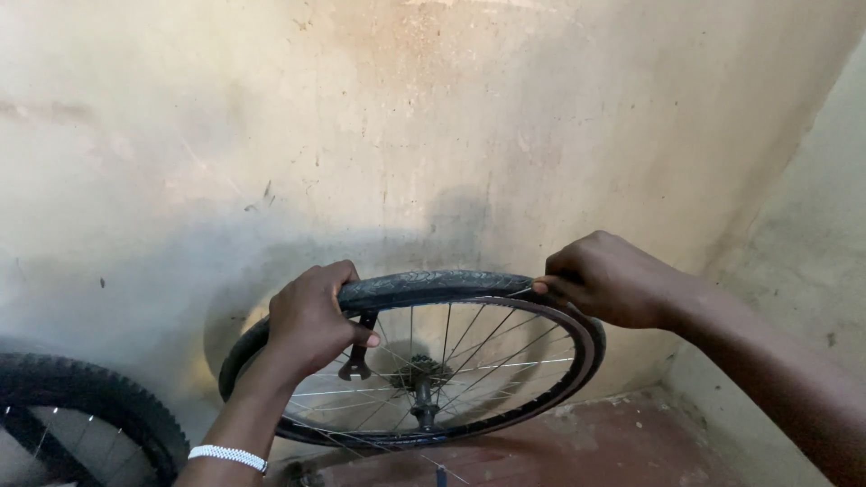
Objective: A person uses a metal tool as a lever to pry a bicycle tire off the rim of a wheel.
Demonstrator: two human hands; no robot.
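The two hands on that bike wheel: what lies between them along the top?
In the head view, a bare arc of black tyre runs between the left hand and the right hand. Below it show the spokes and the hub.

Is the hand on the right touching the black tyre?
Touching. In the head view the right hand pinches the edge of the black tyre at the top of the wheel, fingers curled onto the rubber.

Dim, soft indoor light; sharp focus, faint shadow on the wall [433, 135], slight edge distortion.
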